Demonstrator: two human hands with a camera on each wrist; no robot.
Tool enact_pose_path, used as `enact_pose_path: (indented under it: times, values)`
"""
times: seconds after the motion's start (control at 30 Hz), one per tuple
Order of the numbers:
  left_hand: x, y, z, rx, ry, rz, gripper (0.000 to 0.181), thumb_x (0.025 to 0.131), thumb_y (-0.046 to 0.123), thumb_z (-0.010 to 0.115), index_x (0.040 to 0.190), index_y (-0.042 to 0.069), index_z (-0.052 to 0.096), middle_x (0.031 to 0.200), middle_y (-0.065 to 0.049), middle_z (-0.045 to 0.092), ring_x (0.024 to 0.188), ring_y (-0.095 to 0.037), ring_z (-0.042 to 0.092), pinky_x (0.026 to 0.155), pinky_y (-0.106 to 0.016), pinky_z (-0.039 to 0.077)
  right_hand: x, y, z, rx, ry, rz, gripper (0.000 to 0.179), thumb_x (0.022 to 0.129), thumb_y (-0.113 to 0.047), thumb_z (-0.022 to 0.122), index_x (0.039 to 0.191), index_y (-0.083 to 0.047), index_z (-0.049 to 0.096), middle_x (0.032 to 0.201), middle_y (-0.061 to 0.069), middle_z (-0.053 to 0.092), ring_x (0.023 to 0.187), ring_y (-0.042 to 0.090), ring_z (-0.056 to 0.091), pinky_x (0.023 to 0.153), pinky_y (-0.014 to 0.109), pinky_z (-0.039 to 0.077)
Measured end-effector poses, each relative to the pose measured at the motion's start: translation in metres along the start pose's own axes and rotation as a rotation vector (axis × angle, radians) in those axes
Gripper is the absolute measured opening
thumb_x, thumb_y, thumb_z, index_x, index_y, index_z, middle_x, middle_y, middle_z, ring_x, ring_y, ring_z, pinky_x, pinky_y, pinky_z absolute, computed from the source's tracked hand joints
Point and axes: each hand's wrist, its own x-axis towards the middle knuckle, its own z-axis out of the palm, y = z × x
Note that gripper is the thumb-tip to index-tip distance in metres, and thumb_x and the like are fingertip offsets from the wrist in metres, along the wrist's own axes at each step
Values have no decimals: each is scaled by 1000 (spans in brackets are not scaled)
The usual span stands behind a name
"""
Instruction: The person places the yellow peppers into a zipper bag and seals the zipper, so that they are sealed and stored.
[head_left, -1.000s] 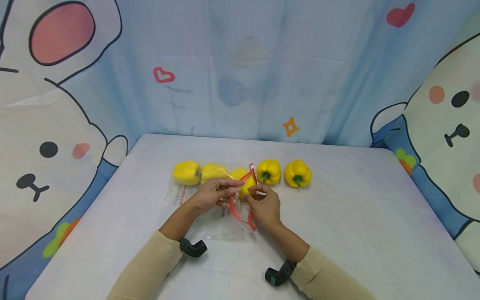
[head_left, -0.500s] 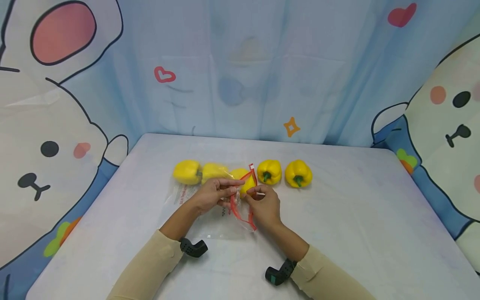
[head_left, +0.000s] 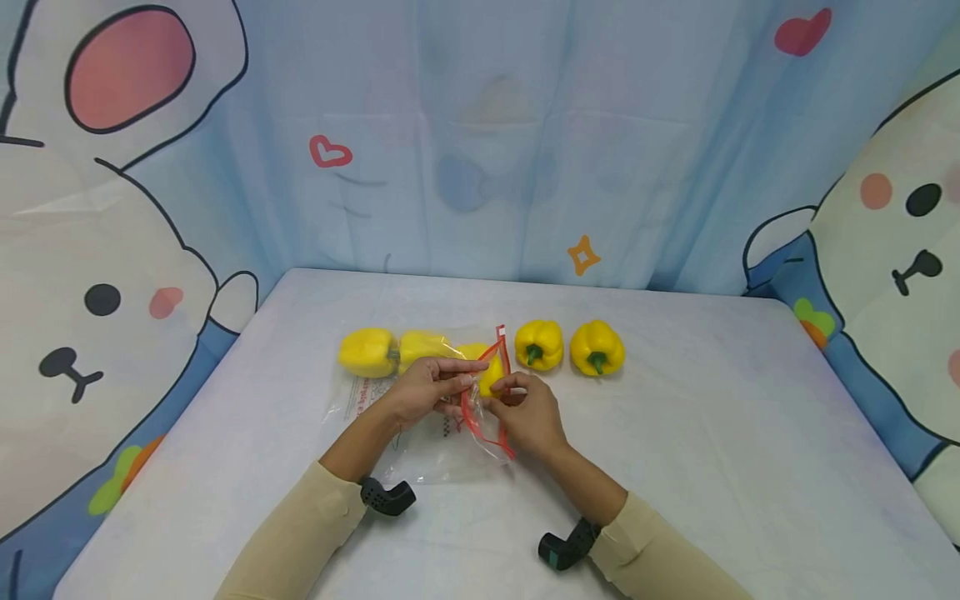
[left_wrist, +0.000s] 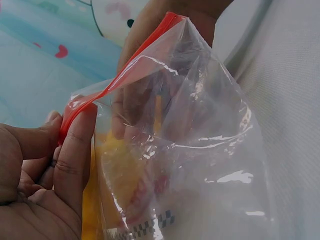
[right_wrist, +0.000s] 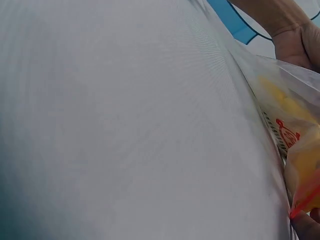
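Note:
My left hand (head_left: pixel 423 390) pinches the red zip edge (left_wrist: pixel 117 80) of a clear zip bag (head_left: pixel 427 454), holding its mouth up. Inside the bag, a yellow bell pepper (head_left: pixel 367 352) lies at the far left, with another yellow bell pepper (head_left: pixel 423 346) beside it. A third yellow pepper (head_left: pixel 489 379) is at the bag's mouth, partly behind the plastic and my fingers. My right hand (head_left: pixel 531 415) reaches in at the mouth with curled fingers and thumb at this third pepper; their exact contact is partly hidden. In the right wrist view, fingertips (right_wrist: pixel 306 226) show under the red strip.
Two loose yellow bell peppers (head_left: pixel 538 344) stand just right of the bag, stems toward me. A white cloth (head_left: pixel 712 433) covers the table. Behind it hangs a blue printed curtain (head_left: pixel 480 167). Black wrist cameras (head_left: pixel 387 497) sit at both cuffs.
The peppers in the bag have shifted slightly left, the far-left one most visibly. My right hand has turned a little and its forearm moved slightly right. My left hand stays nearly still.

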Motion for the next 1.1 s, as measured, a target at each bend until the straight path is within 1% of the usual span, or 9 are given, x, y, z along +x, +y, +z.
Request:
enact_pose_path:
  times: [0.23, 0.43, 0.53, 0.63, 0.7, 0.73, 0.83, 0.97, 1.1]
  values:
    - [0, 1, 0, 15, 6, -20, 34, 97, 12, 61, 131, 12, 65, 86, 1, 58, 73, -12, 57, 63, -26, 61, -5, -1, -10, -2, -26, 26, 21, 83, -21, 79, 99, -10, 69, 119, 11, 62, 106, 30, 68, 86, 38, 60]
    - [1, 2, 0, 19, 2, -27, 34, 97, 14, 62, 131, 15, 65, 101, 0, 67, 76, -12, 62, 64, -25, 60, -3, 2, -27, 71, 9, 51, 21, 89, -21, 73, 103, -7, 67, 120, 11, 63, 102, 29, 68, 74, 34, 62]
    - [1, 1, -1, 23, -3, -25, 34, 96, 15, 62, 131, 15, 65, 101, -1, 68, 75, -12, 64, 64, -25, 60, 3, 4, -42, 114, 79, 55, 28, 92, -27, 71, 108, -5, 65, 114, 11, 64, 96, 25, 65, 68, 29, 62]
    - [1, 1, -1, 29, -4, -25, 34, 96, 16, 63, 130, 16, 66, 98, -2, 68, 73, -12, 64, 64, -25, 60, 12, 8, -61, 137, 200, 11, 31, 92, -29, 70, 108, -3, 65, 110, 11, 63, 93, 24, 60, 63, 23, 60]
    - [1, 1, -2, 29, -2, -29, 34, 95, 16, 63, 130, 17, 66, 99, -1, 68, 74, -12, 65, 65, -25, 60, 18, 10, -74, 117, 298, -18, 31, 92, -28, 70, 108, -2, 65, 112, 11, 61, 97, 26, 58, 69, 22, 59]
    - [1, 1, -2, 28, -1, -32, 34, 95, 16, 64, 129, 17, 67, 99, -1, 68, 74, -12, 65, 65, -25, 60, 20, 11, -81, 98, 340, -26, 32, 92, -28, 70, 110, -2, 64, 116, 12, 60, 102, 27, 56, 76, 23, 57]
    - [2, 2, -2, 37, -2, -32, 34, 95, 17, 63, 129, 18, 67, 99, -2, 68, 74, -12, 65, 65, -25, 60, 29, 16, -97, 1, 410, 16, 42, 91, -31, 71, 123, -7, 61, 136, 15, 51, 124, 33, 43, 101, 43, 46]
    - [2, 2, -2, 49, 1, -35, 34, 96, 17, 64, 129, 18, 67, 102, -2, 67, 73, -12, 64, 64, -24, 60, 40, 26, -109, -110, 333, 132, 67, 88, -39, 72, 145, -15, 46, 155, 20, 30, 140, 42, 22, 110, 64, 30]
    - [1, 2, -1, 57, -1, -37, 34, 96, 17, 64, 130, 18, 66, 105, -2, 67, 74, -11, 63, 65, -24, 60, 48, 36, -113, -94, 244, 186, 77, 88, -42, 72, 151, -14, 37, 157, 22, 27, 142, 44, 25, 115, 62, 28]
